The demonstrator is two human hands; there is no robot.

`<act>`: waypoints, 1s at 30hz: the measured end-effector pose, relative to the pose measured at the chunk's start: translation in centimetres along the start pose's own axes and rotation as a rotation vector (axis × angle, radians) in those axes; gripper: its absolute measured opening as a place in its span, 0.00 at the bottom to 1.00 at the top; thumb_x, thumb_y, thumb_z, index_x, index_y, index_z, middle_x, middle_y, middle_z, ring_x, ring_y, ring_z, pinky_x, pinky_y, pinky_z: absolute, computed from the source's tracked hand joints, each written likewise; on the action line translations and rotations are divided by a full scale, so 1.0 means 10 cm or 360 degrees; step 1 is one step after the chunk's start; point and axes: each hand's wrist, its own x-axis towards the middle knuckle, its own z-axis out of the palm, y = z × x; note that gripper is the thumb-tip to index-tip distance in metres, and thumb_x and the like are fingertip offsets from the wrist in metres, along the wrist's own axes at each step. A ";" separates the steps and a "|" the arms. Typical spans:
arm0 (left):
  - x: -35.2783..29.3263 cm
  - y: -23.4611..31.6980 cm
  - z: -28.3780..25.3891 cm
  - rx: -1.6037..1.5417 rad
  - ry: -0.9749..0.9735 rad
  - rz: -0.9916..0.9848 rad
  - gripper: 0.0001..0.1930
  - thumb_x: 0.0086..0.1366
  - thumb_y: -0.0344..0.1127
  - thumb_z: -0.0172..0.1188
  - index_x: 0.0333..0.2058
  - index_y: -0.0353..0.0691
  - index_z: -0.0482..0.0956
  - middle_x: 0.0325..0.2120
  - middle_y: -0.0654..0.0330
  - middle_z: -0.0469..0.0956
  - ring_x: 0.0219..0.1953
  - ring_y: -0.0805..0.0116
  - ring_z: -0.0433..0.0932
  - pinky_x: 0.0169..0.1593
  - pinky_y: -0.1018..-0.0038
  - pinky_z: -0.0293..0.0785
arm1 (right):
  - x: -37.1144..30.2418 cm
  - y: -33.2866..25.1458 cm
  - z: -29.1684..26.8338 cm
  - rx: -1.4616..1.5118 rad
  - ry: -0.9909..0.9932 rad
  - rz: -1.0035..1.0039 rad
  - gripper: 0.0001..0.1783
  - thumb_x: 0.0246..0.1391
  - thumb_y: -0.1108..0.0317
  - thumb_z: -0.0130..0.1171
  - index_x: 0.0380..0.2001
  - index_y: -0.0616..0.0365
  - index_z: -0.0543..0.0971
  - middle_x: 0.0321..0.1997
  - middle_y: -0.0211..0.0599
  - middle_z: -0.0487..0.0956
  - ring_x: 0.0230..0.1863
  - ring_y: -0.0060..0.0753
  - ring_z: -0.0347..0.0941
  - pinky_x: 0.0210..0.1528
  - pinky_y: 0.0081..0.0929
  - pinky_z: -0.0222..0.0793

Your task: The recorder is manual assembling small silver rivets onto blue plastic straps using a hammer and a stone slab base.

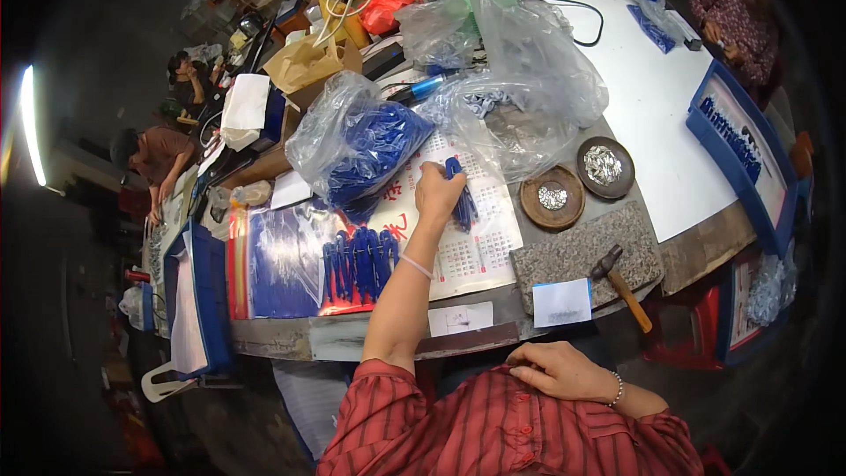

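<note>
My left hand (438,192) reaches over the printed sheet, its fingers closed at the upper end of a small bundle of slim blue pieces (465,203). Their exact kind is too small to make out. Nearer me and to the left, more such blue pieces (359,260) lie side by side in a row. Just beyond the hand sits a clear plastic bag (374,145) full of blue parts. My right hand (560,370) rests against my red striped shirt at the table's front edge, fingers stretched and holding nothing.
Two round bowls (552,220) with small silvery pieces stand right of centre. A hammer (621,286) lies on a stone slab (546,264). Large clear bags (538,62) cover the back. Blue trays (198,300) flank the table. Other people (736,22) sit farther off.
</note>
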 end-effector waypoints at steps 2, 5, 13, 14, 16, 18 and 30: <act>0.03 -0.17 0.02 -0.0110 0.0067 0.0010 0.29 0.46 0.45 0.65 0.41 0.28 0.70 0.34 0.42 0.78 0.38 0.49 0.79 0.44 0.63 0.73 | 0.02 -0.03 0.03 -0.0014 -0.0013 -0.0044 0.12 0.57 0.64 0.55 0.40 0.62 0.75 0.33 0.45 0.79 0.33 0.44 0.78 0.35 0.31 0.73; 0.00 -0.24 0.03 -0.0357 0.0035 -0.0009 0.30 0.46 0.42 0.66 0.43 0.25 0.71 0.33 0.47 0.78 0.35 0.58 0.79 0.40 0.70 0.74 | 0.02 0.02 0.06 -0.0012 -0.0025 -0.0062 0.13 0.57 0.63 0.55 0.40 0.61 0.75 0.34 0.45 0.79 0.34 0.44 0.78 0.36 0.32 0.73; -0.10 -0.40 -0.03 -0.0967 -0.0014 -0.0010 0.25 0.53 0.33 0.64 0.46 0.24 0.71 0.25 0.60 0.75 0.23 0.76 0.74 0.24 0.80 0.70 | -0.04 -0.01 0.15 -0.0049 -0.0033 -0.0062 0.13 0.58 0.62 0.54 0.40 0.60 0.75 0.33 0.45 0.79 0.34 0.45 0.77 0.36 0.34 0.72; -0.11 -0.42 -0.02 -0.0967 -0.0012 -0.0010 0.25 0.53 0.33 0.64 0.46 0.24 0.71 0.25 0.60 0.75 0.23 0.76 0.74 0.24 0.80 0.70 | -0.03 -0.04 0.14 -0.0044 -0.0059 -0.0037 0.13 0.58 0.61 0.53 0.39 0.61 0.74 0.33 0.46 0.79 0.35 0.47 0.77 0.37 0.36 0.72; -0.12 -0.46 -0.03 -0.1034 0.0039 -0.0069 0.22 0.54 0.31 0.62 0.46 0.25 0.72 0.24 0.61 0.75 0.22 0.76 0.74 0.23 0.80 0.69 | -0.01 -0.06 0.16 -0.0039 -0.0090 -0.0013 0.13 0.58 0.61 0.52 0.38 0.61 0.73 0.33 0.47 0.79 0.36 0.50 0.76 0.38 0.38 0.72; -0.06 -0.50 -0.04 -0.0923 0.0044 -0.0047 0.22 0.53 0.31 0.63 0.45 0.25 0.72 0.24 0.60 0.76 0.22 0.75 0.74 0.24 0.79 0.70 | 0.00 -0.07 0.18 -0.0062 -0.0101 -0.0049 0.14 0.58 0.61 0.52 0.38 0.61 0.73 0.33 0.48 0.79 0.36 0.50 0.76 0.38 0.39 0.72; -0.11 -0.62 -0.17 -0.0598 0.0263 0.0084 0.19 0.45 0.34 0.66 0.36 0.30 0.79 0.22 0.55 0.79 0.25 0.68 0.78 0.32 0.74 0.72 | -0.05 -0.09 0.20 -0.0129 -0.0085 -0.0088 0.13 0.57 0.62 0.53 0.39 0.61 0.73 0.35 0.47 0.78 0.36 0.50 0.76 0.37 0.38 0.72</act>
